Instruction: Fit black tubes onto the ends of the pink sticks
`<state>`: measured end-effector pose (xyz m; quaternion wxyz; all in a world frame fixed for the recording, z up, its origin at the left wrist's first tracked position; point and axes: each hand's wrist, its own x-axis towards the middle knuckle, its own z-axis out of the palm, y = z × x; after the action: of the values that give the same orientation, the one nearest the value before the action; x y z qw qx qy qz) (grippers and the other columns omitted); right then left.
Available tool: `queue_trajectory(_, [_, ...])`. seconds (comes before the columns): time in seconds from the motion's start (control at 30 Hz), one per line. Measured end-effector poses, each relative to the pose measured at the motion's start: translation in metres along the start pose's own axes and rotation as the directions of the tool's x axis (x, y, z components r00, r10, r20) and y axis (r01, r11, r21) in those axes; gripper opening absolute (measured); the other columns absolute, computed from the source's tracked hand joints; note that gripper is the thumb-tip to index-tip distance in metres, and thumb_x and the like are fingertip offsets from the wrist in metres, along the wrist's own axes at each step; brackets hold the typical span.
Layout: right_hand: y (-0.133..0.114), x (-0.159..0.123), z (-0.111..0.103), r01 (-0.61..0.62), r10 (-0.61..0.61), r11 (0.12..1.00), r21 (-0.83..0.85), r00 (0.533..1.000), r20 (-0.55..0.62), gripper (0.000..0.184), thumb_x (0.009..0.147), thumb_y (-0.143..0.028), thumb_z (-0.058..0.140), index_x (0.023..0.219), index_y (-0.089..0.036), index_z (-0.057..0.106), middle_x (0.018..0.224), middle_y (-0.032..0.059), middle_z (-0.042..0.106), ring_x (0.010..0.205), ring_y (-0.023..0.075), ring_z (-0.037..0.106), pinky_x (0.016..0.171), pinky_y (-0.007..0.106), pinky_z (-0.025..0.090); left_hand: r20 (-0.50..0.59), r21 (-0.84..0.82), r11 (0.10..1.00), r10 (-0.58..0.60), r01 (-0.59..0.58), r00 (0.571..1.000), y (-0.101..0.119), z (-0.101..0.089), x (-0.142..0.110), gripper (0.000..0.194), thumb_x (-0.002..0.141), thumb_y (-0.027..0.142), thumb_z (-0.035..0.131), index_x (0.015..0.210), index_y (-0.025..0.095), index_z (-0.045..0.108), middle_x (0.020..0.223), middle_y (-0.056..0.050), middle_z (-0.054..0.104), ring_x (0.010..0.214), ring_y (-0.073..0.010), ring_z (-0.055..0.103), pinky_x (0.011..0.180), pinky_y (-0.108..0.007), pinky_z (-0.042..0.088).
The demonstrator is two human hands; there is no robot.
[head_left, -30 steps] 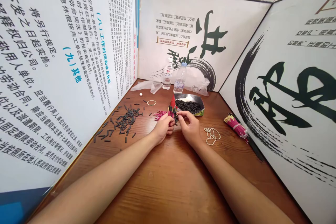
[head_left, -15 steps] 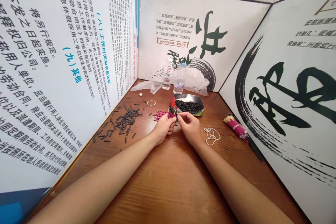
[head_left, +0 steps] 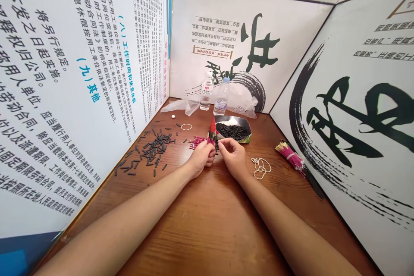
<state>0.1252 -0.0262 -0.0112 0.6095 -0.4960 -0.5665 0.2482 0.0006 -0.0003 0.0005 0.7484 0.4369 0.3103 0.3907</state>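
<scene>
Black tubes [head_left: 153, 148] lie loose near the surface's [head_left: 200, 224] left edge. Left hand [head_left: 202, 159] grips sticks [head_left: 211, 139] toward the far edge, apparently steadying them for the right hand [head_left: 234, 155], fingertips pinched alongside, contents indiscernible. Right edge: a bundle [head_left: 285, 150], band [head_left: 293, 155] presumably preventing scatter.

Has a bare left forearm [head_left: 129, 220] at lower left of the frame, a bare right forearm [head_left: 287, 220] at lower right, broad near the bottom edge, tapering to slim wrists [head_left: 186, 170] and bare hands [head_left: 200, 160].
</scene>
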Motion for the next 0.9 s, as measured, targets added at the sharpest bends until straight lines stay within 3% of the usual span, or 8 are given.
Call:
queue_trajectory(0.13, [0.0014,0.0006,0.0006,0.008,-0.007,0.999,0.035,1.000,-0.021,0.017,0.080,-0.034,0.063,0.088,-0.019,0.062,0.079,0.0030,0.065,0.068,0.0148,0.058,0.064,0.027,0.048,-0.015,0.047,0.999,0.017,-0.016,1.000,0.0000,0.0015,0.0001,0.016,0.074,0.022,0.050,0.073,0.021,0.034,0.055,0.010,0.031,0.038,-0.0018,0.018,0.038,-0.017,0.009])
queue_trajectory(0.43, [0.0015,0.0006,-0.0006,0.013,-0.013,1.000,-0.002,1.000,-0.007,0.017,0.081,-0.036,0.062,0.079,-0.019,0.059,0.072,0.0008,0.061,0.065,0.0143,0.055,0.061,0.027,0.045,-0.029,0.066,0.997,0.038,-0.036,0.999,-0.0003,0.0021,-0.0002,0.020,0.076,0.024,0.053,0.076,0.022,0.033,0.054,0.011,0.026,0.039,-0.0024,0.016,0.038,-0.017,0.009])
queue_trajectory(0.53, [-0.0014,0.0002,-0.0014,0.085,-0.087,0.994,-0.070,0.996,-0.021,0.011,0.083,-0.030,0.058,0.087,-0.019,0.060,0.080,0.0021,0.061,0.068,0.0148,0.055,0.062,0.028,0.045,-0.013,0.049,0.999,0.011,-0.010,1.000,-0.0003,0.0014,0.0000,0.019,0.076,0.024,0.051,0.075,0.022,0.033,0.054,0.011,0.027,0.039,-0.0024,0.015,0.039,-0.017,0.008])
queue_trajectory(0.7, [-0.0051,-0.0005,-0.0031,0.255,-0.247,0.936,-0.243,0.967,0.062,0.030,0.085,-0.021,0.052,0.114,-0.023,0.061,0.103,0.0060,0.057,0.079,0.0160,0.054,0.068,0.030,0.046,0.022,0.025,1.000,-0.014,0.014,1.000,-0.0019,-0.0013,0.0011,0.015,0.074,0.024,0.048,0.074,0.021,0.034,0.054,0.009,0.031,0.038,-0.0023,0.017,0.039,-0.017,0.008])
queue_trajectory(0.9, [-0.0060,-0.0003,-0.0044,0.253,-0.240,0.924,-0.287,0.968,0.079,0.025,0.086,-0.019,0.051,0.107,-0.023,0.063,0.099,0.0052,0.055,0.080,0.0164,0.054,0.067,0.030,0.045,0.053,0.000,0.999,-0.037,0.037,0.998,-0.0047,-0.0039,0.0040,0.011,0.073,0.025,0.044,0.075,0.021,0.034,0.054,0.008,0.035,0.038,-0.0029,0.019,0.039,-0.016,0.009])
